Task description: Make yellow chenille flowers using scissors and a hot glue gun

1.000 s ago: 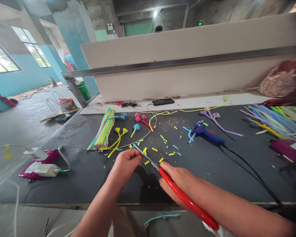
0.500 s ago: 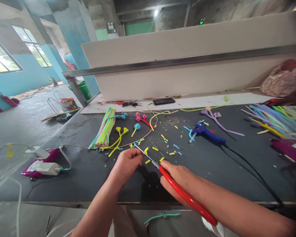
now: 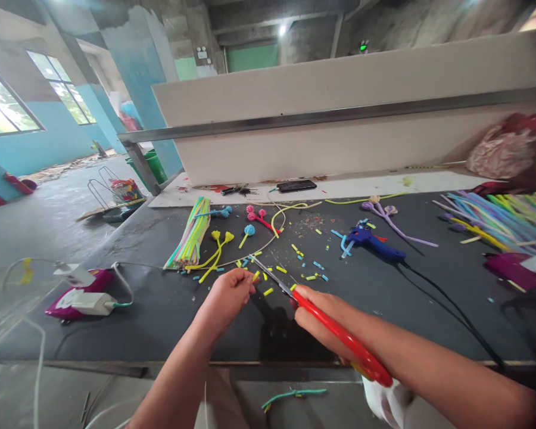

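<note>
My right hand (image 3: pixel 324 313) is wrapped round a pair of scissors with long red handles (image 3: pixel 339 333). The metal blades (image 3: pixel 270 273) point up and left, close to the fingertips of my left hand (image 3: pixel 230 295). My left fingers are pinched together on a short yellow pipe cleaner piece (image 3: pixel 256 276), which sticks out at the fingertips. Cut yellow bits (image 3: pixel 268 292) and blue bits (image 3: pixel 318 266) lie scattered around the blades. Just beyond my left hand lies a yellow pipe cleaner stem with two buds (image 3: pixel 217 256).
A bundle of pipe cleaners (image 3: pixel 191 232) lies left; more (image 3: pixel 504 217) lie right. A blue glue gun (image 3: pixel 375 243) trails a black cord. Blue (image 3: pixel 249 230), pink (image 3: pixel 261 215) and purple (image 3: pixel 386 217) buds lie farther back. A power strip (image 3: pixel 83 298) is at left, a phone (image 3: pixel 297 186) behind.
My left hand and the scissor blades have drawn slightly apart. A short yellow piece now shows at my left fingertips. The view has shifted slightly.
</note>
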### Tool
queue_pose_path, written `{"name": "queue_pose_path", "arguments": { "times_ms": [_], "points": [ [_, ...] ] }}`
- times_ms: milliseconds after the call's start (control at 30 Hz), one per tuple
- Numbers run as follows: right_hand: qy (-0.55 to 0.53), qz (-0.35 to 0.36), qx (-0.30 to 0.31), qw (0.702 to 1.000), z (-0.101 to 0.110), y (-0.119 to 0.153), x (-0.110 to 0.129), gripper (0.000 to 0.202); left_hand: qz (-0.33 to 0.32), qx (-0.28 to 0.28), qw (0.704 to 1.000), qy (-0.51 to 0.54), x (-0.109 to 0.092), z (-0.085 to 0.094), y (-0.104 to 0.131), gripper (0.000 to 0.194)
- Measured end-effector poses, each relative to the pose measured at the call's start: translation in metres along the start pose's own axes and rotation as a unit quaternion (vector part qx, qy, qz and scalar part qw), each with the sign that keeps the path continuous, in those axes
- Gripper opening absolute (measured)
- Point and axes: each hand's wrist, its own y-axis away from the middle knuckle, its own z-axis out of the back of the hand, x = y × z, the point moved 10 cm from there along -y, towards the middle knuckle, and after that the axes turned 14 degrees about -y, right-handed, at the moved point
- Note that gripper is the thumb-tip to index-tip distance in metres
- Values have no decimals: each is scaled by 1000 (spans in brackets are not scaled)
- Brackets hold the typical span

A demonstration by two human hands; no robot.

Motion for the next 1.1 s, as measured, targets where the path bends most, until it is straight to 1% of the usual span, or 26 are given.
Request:
{"name": "queue_pose_path", "arguments": {
  "times_ms": [100,200,300,400,567,700,833,1000,1100],
  "points": [
    [7,-6,-4,1000,2,3,0,17,11,-9,1000,10,0,2,2,23],
    [30,10,-13,999,-1,5,1,13,0,-12,1000,19,-6,1,4,23],
    [42,43,-20,998,-7,4,2,14,-7,-15,999,28,-10,0,4,23],
    [48,73,-18,996,-13,3,2,15,-3,-10,999,33,-9,-2,4,23],
    [49,84,-44,994,-11,3,-2,15,9,17,1000,-10,-3,-3,6,23],
    [35,113,-52,992,-8,6,4,12,-2,15,1000,-15,-8,-1,7,22],
    [35,93,-34,994,-10,5,2,13,-10,4,1000,-24,-11,1,5,21],
    [54,51,-17,997,-12,3,-2,12,-38,-7,998,-47,-13,3,3,20],
    [55,58,-16,997,-11,4,1,10,-36,-16,998,-48,-12,6,3,19]
  ]
}}
